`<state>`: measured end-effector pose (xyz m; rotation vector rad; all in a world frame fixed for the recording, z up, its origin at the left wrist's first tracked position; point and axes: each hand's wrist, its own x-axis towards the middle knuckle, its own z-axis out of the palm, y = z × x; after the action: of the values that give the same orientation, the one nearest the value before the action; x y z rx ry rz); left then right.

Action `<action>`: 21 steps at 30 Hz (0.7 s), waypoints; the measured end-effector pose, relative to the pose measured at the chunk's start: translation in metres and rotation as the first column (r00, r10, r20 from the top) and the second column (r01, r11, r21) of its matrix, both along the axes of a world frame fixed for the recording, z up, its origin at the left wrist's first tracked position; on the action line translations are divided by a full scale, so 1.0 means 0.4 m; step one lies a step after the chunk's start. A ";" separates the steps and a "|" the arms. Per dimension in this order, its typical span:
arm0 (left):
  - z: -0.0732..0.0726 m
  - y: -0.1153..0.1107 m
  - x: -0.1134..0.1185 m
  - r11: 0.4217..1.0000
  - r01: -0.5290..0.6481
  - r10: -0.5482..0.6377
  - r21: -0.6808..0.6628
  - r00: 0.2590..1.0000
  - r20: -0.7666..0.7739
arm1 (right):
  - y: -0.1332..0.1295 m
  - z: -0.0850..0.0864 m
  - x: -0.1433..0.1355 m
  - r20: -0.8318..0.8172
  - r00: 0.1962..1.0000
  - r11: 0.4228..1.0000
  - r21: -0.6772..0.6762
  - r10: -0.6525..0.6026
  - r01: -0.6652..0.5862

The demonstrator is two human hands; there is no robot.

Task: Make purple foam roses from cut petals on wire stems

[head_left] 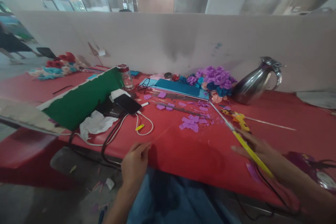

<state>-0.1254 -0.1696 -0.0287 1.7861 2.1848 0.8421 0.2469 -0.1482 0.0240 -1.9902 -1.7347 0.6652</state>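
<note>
My left hand (135,161) is at the table's front edge, thumb and fingers pinched together. A faint thin line runs from the fingertips towards the middle; what they hold is too small to name. On the right, my blurred right hand (253,146) has its fingers apart around a long tool with a yellow handle (252,154) and a silvery shaft. I cannot make out how firmly they touch. Purple paper pieces (190,123) lie scattered between and beyond the hands. A yellow glue gun (242,121) lies just beyond my right hand.
The red table (181,154) also bears a black phone (127,104) with a white cable, a green board (84,99), a lidded glass jar (126,77), purple paper flowers (216,77) and a metal jug (253,82). A pale wall (147,42) stands behind. Someone's legs show far left.
</note>
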 end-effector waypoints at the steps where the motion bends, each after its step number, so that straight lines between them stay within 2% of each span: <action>1: 0.002 0.003 0.006 1.000 -0.002 0.002 -0.013 1.000 -0.006 | -0.027 0.003 -0.026 -0.193 0.981 0.991 -0.129 0.018 -0.043; 3: 0.005 0.007 0.019 0.999 -0.003 0.002 -0.038 1.000 -0.028 | -0.074 0.003 -0.086 -0.449 0.893 0.913 -0.376 -0.029 -0.159; 5: 0.006 0.009 0.029 0.999 -0.004 0.001 -0.052 0.998 -0.056 | -0.100 0.000 -0.148 -0.562 0.818 0.788 -0.558 -0.125 -0.262; 6: 0.006 0.010 0.033 0.999 -0.006 0.002 -0.053 0.998 -0.067 | -0.104 -0.001 -0.177 -0.597 0.780 0.728 -0.618 -0.188 -0.297; 8: 0.003 0.013 0.040 0.999 -0.006 0.002 -0.043 0.997 -0.079 | -0.092 0.000 -0.226 -0.637 0.725 0.652 -0.671 -0.263 -0.353; 11: -0.004 0.016 0.046 1.000 -0.002 -0.001 -0.031 0.998 -0.069 | -0.049 0.009 -0.274 -0.706 0.648 0.635 -0.646 -0.285 -0.425; 13: -0.012 0.018 0.048 0.999 0.011 -0.012 -0.030 0.999 -0.043 | -0.021 0.014 -0.294 -0.730 0.629 0.636 -0.625 -0.269 -0.453; 19: -0.030 0.021 0.046 0.999 0.041 -0.041 0.014 0.999 0.003 | 0.014 -0.005 -0.324 -0.652 0.727 0.617 -0.669 -0.217 -0.415; 21: -0.029 0.021 0.044 0.999 0.050 -0.050 0.017 0.999 0.016 | 0.014 -0.013 -0.325 -0.666 0.734 0.673 -0.605 -0.135 -0.425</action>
<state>-0.1078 -0.1612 -0.0405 1.8265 2.1200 0.8638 0.1169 -0.1424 0.0189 -1.6222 -1.2432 2.1336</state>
